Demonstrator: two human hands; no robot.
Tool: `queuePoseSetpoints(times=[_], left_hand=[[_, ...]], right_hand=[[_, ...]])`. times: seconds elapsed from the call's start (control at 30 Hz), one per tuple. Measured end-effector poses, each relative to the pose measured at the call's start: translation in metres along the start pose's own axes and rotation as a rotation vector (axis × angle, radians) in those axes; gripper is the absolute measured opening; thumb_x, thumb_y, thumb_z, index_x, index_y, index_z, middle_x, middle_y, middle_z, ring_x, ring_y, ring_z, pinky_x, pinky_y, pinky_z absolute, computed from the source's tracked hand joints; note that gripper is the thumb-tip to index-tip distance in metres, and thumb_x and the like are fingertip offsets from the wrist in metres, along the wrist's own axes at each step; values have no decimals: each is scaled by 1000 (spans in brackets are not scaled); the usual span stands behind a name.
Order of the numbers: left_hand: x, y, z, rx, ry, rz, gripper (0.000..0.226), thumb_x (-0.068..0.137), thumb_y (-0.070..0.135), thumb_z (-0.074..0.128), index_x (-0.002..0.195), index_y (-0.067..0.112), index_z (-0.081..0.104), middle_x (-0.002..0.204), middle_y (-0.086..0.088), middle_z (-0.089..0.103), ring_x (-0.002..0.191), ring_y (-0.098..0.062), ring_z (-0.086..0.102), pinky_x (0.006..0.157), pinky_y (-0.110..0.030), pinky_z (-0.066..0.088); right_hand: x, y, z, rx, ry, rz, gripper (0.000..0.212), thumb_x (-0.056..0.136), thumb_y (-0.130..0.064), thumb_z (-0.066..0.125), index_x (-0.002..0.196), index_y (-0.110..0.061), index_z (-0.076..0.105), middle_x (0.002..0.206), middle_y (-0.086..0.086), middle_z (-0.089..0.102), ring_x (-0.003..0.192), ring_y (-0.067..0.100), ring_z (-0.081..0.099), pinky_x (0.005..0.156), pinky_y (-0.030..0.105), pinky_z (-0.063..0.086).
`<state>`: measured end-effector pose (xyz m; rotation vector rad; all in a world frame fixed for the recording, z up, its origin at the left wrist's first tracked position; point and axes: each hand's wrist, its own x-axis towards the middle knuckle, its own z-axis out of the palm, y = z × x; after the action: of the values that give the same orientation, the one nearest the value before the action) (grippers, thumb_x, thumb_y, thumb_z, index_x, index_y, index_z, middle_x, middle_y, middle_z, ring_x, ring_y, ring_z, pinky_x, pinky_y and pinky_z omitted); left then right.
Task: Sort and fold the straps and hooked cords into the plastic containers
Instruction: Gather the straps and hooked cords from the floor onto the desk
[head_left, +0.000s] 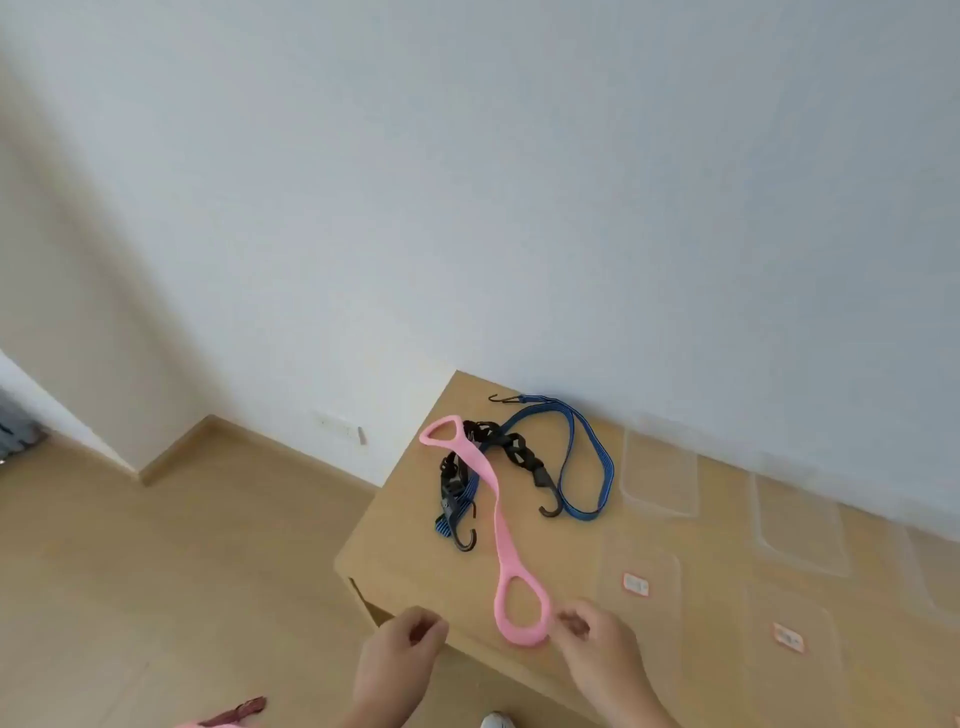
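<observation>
A light wooden table (415, 551) stands against a plain white wall (467, 182) on the right, with tan flooring (156, 571) spreading to its left, a white wall socket (340, 426) low beside the table's far corner and a white shoe tip (496, 721) at the near edge.

— What sort of place was it?
— A plain room in a home, by the look of it: bare white walls (467, 182), a wood-toned floor (156, 571) with matching skirting (171, 452), and a wall socket (340, 427) low down.
— Any furniture?
— A light wooden table (415, 545) stood with its far edge against the wall, near a corner of the room.
</observation>
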<state>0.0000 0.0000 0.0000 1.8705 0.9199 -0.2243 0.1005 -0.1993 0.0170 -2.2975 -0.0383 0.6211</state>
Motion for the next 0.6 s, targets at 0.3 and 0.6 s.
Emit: queuePoseSetpoints(times=[0.3,0.6], left_hand=[[70,83,3,-51,92,-1,15,97,25,63,84,26,70,72,11,63,62,-5,52,54,-15,37],[104,107,-16,90,111,148,26,99,18,60,116,38,62,117,18,59,107,-8,56,89,-21,47]], right_hand=[[132,-75,6,-179,-156,-178,12,95,-36,62,90,-25,63,85,-9,67,78,6,64,65,28,56],[154,-87,21,-300,-119,-170,17,98,-26,58,84,-20,64,67,-6,59,60,7,58,52,24,49]])
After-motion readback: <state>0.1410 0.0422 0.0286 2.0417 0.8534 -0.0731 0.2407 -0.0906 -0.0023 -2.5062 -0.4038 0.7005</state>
